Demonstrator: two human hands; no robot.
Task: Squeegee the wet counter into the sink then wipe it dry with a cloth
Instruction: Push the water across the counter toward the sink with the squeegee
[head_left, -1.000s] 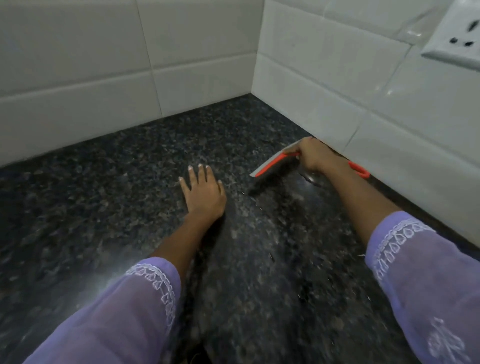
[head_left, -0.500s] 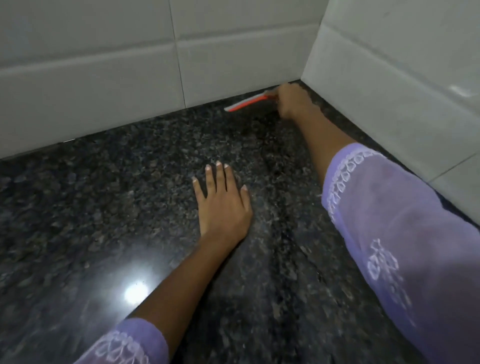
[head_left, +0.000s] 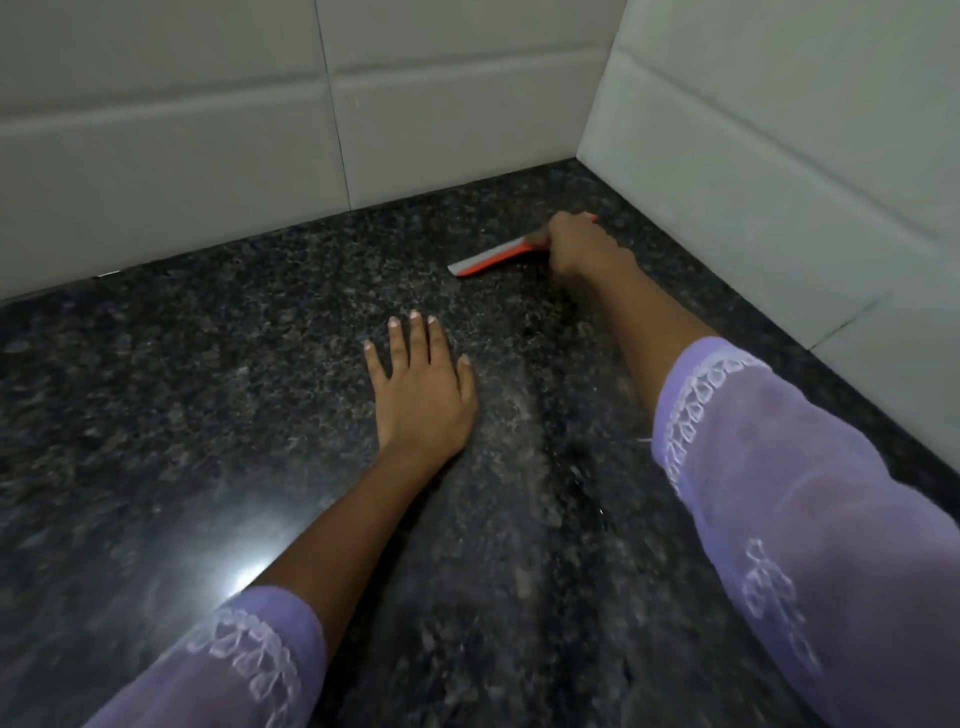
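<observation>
An orange squeegee (head_left: 491, 260) with a pale blade lies edge-down on the dark speckled granite counter (head_left: 208, 389), a short way out from the back corner. My right hand (head_left: 576, 244) is closed around its handle, which the fist mostly hides. My left hand (head_left: 421, 387) rests flat on the counter, fingers spread, palm down, below and left of the squeegee. A paler streak runs down the counter between my two arms. No sink and no cloth are in view.
White tiled walls (head_left: 208, 130) rise behind the counter and along its right side (head_left: 779, 156), meeting in a corner at the upper right. A bright light reflection sits on the counter at the lower left (head_left: 249, 577).
My right hand has drawn the squeegee back from the corner at the back wall toward me. The left hand has stayed flat in its place.
</observation>
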